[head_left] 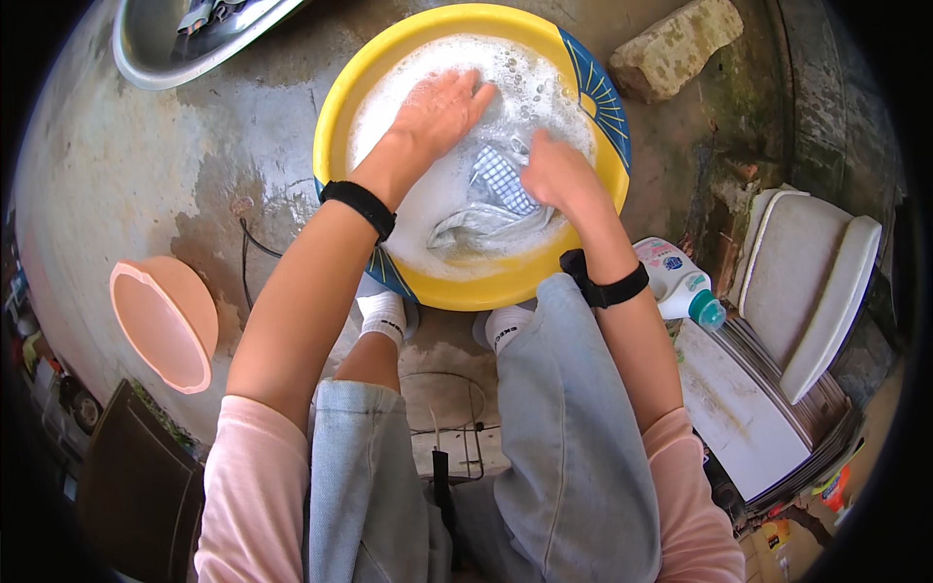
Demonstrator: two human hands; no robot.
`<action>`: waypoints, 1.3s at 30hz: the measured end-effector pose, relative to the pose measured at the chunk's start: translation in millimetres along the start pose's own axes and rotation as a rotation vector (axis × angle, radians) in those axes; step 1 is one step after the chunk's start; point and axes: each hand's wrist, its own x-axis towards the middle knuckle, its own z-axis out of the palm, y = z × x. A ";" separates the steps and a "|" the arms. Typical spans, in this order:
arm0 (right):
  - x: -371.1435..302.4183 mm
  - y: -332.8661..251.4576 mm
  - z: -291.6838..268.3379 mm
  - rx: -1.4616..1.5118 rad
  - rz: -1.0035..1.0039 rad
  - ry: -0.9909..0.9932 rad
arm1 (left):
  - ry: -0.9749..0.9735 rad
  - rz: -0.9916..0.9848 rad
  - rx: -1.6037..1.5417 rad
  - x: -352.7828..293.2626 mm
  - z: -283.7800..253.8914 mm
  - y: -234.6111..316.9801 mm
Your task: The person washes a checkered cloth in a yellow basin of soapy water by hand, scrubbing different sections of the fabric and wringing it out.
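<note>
A yellow basin (333, 121) with blue patterned patches holds sudsy water. My left hand (442, 109) lies on the foam on its left side, with fingers stretched out, thumb apart and tips partly covered by suds. On the right of the basin, my right hand (560, 173) is closed on the edge of a wet cloth; its fingertips are partly hidden. A blue-and-white checked part (502, 182) of the cloth shows just left of that hand. Pale grey wet fabric (486, 223) rises from the water below it. Black bands circle both my wrists.
A peach plastic basin (190, 316) is at the left, and a metal basin (146, 70) at the upper left. A stone block (677, 51) sits at the upper right. A white detergent bottle with a green cap (708, 309) lies beside my right forearm, near a white plastic piece (807, 282).
</note>
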 end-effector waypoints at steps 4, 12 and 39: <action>-24.7 2.6 4.9 0.008 0.022 0.170 | 0.038 0.047 -0.063 -8.9 -11.2 4.6; -45.3 29.3 -8.2 0.406 0.162 0.380 | -0.372 0.035 -0.334 -29.7 -12.4 45.7; -34.4 3.6 33.3 0.084 -0.270 0.471 | -0.309 -0.278 -0.064 -43.3 -26.7 43.2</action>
